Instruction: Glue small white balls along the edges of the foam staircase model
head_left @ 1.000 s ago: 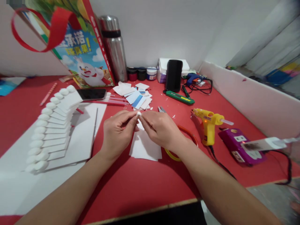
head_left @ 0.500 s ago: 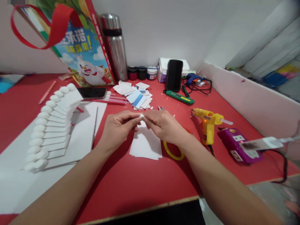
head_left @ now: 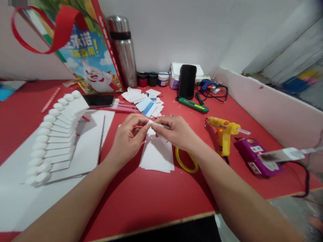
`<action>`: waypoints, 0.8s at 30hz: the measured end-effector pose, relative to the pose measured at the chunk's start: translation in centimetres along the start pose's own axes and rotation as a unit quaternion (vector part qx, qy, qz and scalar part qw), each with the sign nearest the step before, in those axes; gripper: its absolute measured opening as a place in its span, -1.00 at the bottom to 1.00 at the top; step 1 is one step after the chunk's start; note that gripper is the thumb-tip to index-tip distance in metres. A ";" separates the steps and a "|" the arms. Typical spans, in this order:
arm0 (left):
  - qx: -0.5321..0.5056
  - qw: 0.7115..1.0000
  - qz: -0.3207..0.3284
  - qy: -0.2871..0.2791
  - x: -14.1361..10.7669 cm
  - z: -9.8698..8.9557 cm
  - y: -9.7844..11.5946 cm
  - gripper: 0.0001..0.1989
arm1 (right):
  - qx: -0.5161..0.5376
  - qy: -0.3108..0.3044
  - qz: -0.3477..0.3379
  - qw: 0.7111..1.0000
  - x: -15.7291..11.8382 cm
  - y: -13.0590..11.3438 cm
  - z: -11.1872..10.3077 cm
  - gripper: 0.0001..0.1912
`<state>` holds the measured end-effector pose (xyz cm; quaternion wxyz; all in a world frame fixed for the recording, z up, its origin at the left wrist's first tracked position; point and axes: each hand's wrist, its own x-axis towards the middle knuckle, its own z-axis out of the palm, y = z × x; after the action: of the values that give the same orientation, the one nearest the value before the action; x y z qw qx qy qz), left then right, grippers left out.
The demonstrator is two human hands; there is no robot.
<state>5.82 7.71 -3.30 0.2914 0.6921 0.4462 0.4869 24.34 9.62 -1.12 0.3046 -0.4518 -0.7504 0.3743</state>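
Note:
Between the fingertips of my left hand [head_left: 131, 134] and my right hand [head_left: 174, 131] is a small white piece [head_left: 150, 123], pinched from both sides and mostly covered by fingers. Both hands hover over a stack of white paper cards [head_left: 156, 154]. A yellow scissor handle [head_left: 186, 162] lies beside the stack, under my right wrist. At the left, a curved row of white cards [head_left: 59, 141] with round white tips [head_left: 41, 138] rests on a large white sheet [head_left: 17, 201].
A yellow glue gun [head_left: 223, 132] and purple power box [head_left: 257, 156] lie at the right. Behind are paper scraps [head_left: 146, 101], a green cutter [head_left: 193, 105], a phone [head_left: 188, 81], paint jars [head_left: 152, 79], a steel flask [head_left: 126, 53] and a printed bag [head_left: 93, 60].
My fingers have shifted their hold on the white piece, with the left fingers more arched. Both hands have moved slightly up, and more of the card stack shows.

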 end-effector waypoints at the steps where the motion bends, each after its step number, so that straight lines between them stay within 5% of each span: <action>1: -0.009 1.000 -0.008 -0.007 0.0 0.0 0.0 -0.87 | -0.004 0.010 0.002 1.000 0.0 -0.1 0.0 -0.62; 5: -0.022 0.999 -0.040 -0.023 -0.2 0.2 0.0 -0.85 | -0.053 0.049 -0.006 0.997 -0.2 -0.4 0.4 -0.62; 11: 0.057 0.998 0.035 0.006 -0.2 0.2 0.5 -0.90 | -0.092 0.096 -0.039 0.990 -0.6 -0.8 1.1 -0.67; 20: 0.141 0.979 0.137 0.054 -0.7 0.6 0.4 -0.86 | -0.081 0.083 -0.064 0.991 -0.7 -0.7 0.9 -0.69; 24: 0.099 0.988 0.116 0.037 -0.6 0.5 0.2 -0.86 | -0.081 0.074 -0.062 0.992 -0.6 -0.5 0.6 -0.73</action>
<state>6.26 7.08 -3.51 0.1460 0.7465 0.4192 0.4956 23.90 8.77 -1.04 0.3447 -0.4544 -0.7797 0.2585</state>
